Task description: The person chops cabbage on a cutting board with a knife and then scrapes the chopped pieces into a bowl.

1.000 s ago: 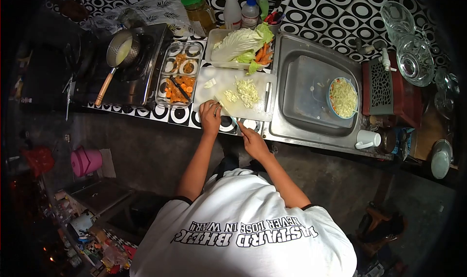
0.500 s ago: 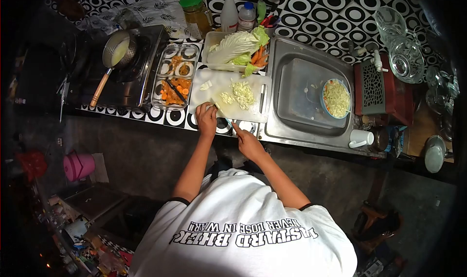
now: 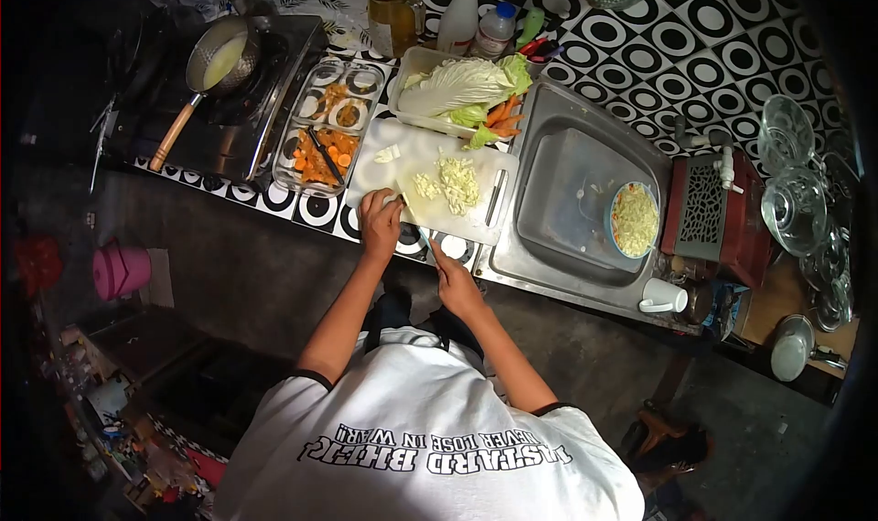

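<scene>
My left hand (image 3: 380, 221) is closed at the near left edge of the white cutting board (image 3: 462, 226), its fingers bent together; what they press on is too small to make out. My right hand (image 3: 455, 281) grips a knife (image 3: 418, 224) just off the board's near edge, the blade pointing up and left towards my left fingers. Chopped pale cabbage (image 3: 459, 184) lies in two small heaps on the board, with a loose piece (image 3: 387, 154) at the upper left.
Left of the board are glass containers (image 3: 284, 175) with carrot pieces and a stove (image 3: 274, 118) with a pan (image 3: 222, 61). Behind it, a tub (image 3: 400, 111) holds a cabbage (image 3: 462, 86) and carrots. A sink (image 3: 549, 279) with a bowl (image 3: 635, 219) lies to the right.
The view has shifted and turned slightly. Both hands keep nearly the same place at the board's near edge, the knife still in my right hand.
</scene>
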{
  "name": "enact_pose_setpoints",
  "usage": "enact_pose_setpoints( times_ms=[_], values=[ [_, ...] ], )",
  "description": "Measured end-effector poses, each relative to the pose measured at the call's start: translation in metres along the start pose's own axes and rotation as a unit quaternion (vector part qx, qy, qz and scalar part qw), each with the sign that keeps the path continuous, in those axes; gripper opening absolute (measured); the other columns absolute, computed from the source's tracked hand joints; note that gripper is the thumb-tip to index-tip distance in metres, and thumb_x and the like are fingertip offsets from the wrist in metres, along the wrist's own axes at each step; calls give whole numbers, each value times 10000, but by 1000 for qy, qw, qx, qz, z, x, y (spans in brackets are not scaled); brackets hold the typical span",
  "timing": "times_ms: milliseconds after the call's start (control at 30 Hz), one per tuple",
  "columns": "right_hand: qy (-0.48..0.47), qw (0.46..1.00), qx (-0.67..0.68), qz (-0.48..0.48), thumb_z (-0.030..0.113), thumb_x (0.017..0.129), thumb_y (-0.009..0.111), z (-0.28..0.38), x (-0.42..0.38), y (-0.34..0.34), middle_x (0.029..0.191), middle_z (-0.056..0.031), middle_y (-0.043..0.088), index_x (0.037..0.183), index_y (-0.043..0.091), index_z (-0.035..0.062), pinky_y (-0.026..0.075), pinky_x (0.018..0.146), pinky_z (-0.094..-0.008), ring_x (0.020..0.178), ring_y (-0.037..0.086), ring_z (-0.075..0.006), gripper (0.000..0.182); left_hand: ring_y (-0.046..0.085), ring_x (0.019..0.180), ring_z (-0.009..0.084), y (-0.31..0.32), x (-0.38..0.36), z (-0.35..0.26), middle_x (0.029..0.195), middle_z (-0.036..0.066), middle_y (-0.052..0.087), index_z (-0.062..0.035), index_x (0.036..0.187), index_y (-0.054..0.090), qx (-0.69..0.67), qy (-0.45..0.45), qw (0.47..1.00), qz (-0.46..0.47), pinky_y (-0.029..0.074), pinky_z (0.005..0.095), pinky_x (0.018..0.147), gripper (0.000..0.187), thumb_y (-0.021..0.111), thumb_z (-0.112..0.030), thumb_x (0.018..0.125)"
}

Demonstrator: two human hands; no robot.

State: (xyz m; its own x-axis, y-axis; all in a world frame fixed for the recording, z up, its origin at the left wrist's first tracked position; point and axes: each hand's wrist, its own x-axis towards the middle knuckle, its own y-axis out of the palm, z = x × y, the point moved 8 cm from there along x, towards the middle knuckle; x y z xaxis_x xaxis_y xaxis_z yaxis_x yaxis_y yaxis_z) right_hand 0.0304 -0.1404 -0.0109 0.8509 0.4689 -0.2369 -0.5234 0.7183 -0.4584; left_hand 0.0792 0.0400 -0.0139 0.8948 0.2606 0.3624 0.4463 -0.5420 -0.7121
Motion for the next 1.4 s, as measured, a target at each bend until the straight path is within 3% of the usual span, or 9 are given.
enact_pose_setpoints(
  times_ms=[133,200,333,633,900,1000,1067,1400],
  values=[
    [-14,1000,-10,-4,-57,898,475,-1,1,2,992,-237,614,1498,347,121,462,850,-456,940,602,-407,639,542,1090,298,0,0,0,1091,74,633,-37,918,734,-2,-4,1000,10,417,411,932,123,692,-60,804],
    [20,1000,6,-4,-74,911,458,-6,5,1,971,-233,615,1501,365,127,473,888,-363,915,610,-347,631,542,1086,297,-2,1,-1,1091,74,632,-41,932,738,-17,-8,1000,0,419,408,930,134,696,-68,807],
    [7,1000,8,-19,-71,910,462,-3,7,3,1040,-251,625,1496,370,121,474,898,-369,964,620,-360,623,547,1079,285,-2,1,1,1080,57,635,-48,920,740,-24,4,999,-20,412,411,921,124,708,-93,809],
    [10,996,-71,-55,-34,907,476,3,5,7,940,-199,604,1506,354,188,470,840,-439,893,596,-382,650,544,1069,301,-2,3,4,1071,78,636,-30,921,728,-48,8,999,-23,425,419,928,127,701,-62,801],
    [-29,992,-71,-96,-39,905,481,-2,-20,1,1002,-219,619,1506,356,203,477,856,-439,920,614,-388,661,522,1079,308,0,1,6,1079,82,609,-27,910,716,-55,9,998,-12,424,421,944,125,708,-33,786],
    [25,995,-82,-61,-13,894,472,-8,-30,-2,1093,-215,629,1495,371,206,486,883,-449,1001,615,-390,647,523,1076,311,1,1,6,1076,84,607,-26,896,707,-63,14,998,-15,423,428,941,119,718,-30,778],
    [-16,992,-92,-83,-45,904,493,-4,-33,-4,1007,-225,630,1502,368,211,492,827,-433,903,626,-388,662,524,1073,311,0,1,6,1068,84,607,-28,893,703,-63,19,998,-16,423,432,938,119,721,-29,776],
    [3,994,-102,-44,-13,908,448,0,-8,0,982,-219,628,1505,366,187,480,863,-424,909,615,-378,635,535,1058,302,0,2,6,1036,69,614,-54,871,687,-65,28,997,-20,415,430,934,112,716,-46,763]
  ],
)
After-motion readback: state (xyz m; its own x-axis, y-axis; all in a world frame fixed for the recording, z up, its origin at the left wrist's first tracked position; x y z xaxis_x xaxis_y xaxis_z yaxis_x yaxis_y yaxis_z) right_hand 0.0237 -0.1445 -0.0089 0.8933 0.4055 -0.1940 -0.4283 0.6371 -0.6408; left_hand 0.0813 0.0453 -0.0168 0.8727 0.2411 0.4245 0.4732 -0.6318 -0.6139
